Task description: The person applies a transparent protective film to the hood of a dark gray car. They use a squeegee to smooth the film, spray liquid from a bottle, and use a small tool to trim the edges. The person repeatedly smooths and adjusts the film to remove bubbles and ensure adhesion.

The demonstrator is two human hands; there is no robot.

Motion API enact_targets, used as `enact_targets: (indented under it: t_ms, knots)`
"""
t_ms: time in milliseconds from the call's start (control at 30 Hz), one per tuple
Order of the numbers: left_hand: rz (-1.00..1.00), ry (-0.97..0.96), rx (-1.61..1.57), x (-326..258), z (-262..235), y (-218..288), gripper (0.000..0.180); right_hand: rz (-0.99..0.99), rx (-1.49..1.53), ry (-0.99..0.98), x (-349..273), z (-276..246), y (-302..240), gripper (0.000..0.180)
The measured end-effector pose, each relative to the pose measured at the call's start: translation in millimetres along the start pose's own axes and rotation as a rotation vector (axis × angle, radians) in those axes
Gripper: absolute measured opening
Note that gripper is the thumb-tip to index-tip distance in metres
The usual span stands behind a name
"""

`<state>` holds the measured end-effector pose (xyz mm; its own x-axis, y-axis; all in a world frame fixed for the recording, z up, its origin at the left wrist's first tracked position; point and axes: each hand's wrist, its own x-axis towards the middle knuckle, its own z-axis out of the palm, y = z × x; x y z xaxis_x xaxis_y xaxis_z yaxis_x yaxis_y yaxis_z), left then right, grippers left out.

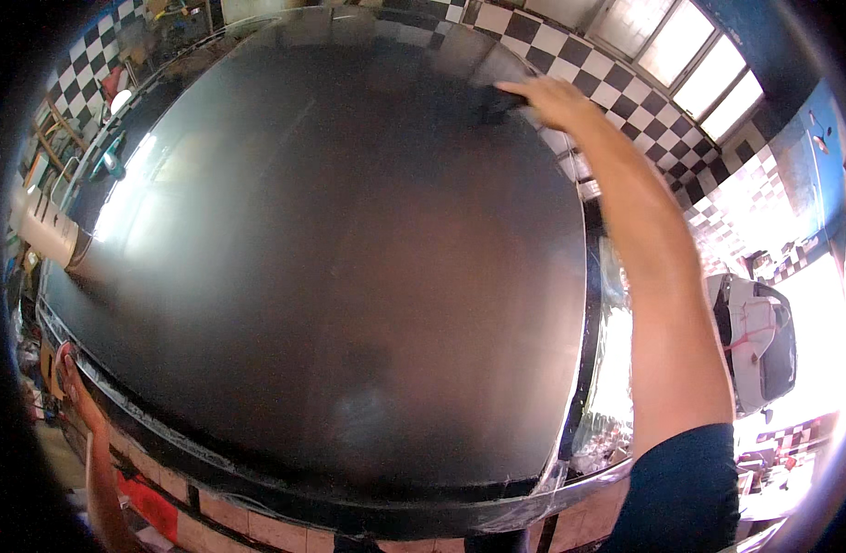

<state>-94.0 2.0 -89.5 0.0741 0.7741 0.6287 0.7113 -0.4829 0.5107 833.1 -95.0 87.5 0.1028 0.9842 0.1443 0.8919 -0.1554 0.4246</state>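
Observation:
A big, dull dark car roof panel [349, 240] spreads out before me, with blurry light reflections on it. My right arm reaches along its right side to the far right edge. There my right hand [554, 100] lies low over the surface, one finger stretched out to the left. Its other fingers look curled and are partly hidden. Beneath them is a dark patch, which may be a thin dark pad or a reflection. At the near left edge, my left hand [73, 370] rests against the rim with its fingers extended; I see nothing in it.
A beige tub [47, 229] stands on the panel's left side. Beyond it lies a teal tool [113, 158]. Clear plastic film [603, 369] hangs along the right edge. A white car [759, 341] is farther right, and a checkered wall [570, 64] with windows rises behind.

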Motion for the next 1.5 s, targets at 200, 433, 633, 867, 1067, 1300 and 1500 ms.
enact_targets:
  t_ms: [200, 433, 633, 867, 1067, 1300, 1500]
  knots:
    - [-0.051, -0.007, -0.058, 1.8, 27.9, 55.0, 0.04, 0.222, 0.027, -0.221, -206.3, 68.8, 134.5, 0.061]
    - [0.014, 0.049, 0.032, 2.9, 42.9, 44.3, 0.037, 0.179, -0.389, -0.172, -214.2, 44.3, 165.2, 0.045]
    - [-0.115, 0.034, 0.015, 6.6, 39.4, 73.9, 0.036, 0.042, 0.008, 0.192, 19.5, -25.1, 0.7, 0.061]
    - [-0.094, 0.024, 0.136, 8.0, 40.7, 88.6, 0.035, 0.017, -0.106, 0.174, 112.9, -73.5, -128.8, 0.06]
    - [-0.128, 0.067, 0.048, 1.8, 35.5, 96.8, 0.035, 0.003, -0.092, -0.011, 75.1, -34.3, -51.4, 0.04]
    - [-0.146, 0.051, -0.037, 2.5, 44.1, 95.8, 0.035, 0.168, -0.049, -0.192, -153.5, 43.5, 102.2, 0.068]
    - [-0.115, 0.013, 0.063, 0.0, 49.5, 99.2, 0.038, 0.215, -0.449, -0.6, -282.3, 63.4, 158.3, 0.03]
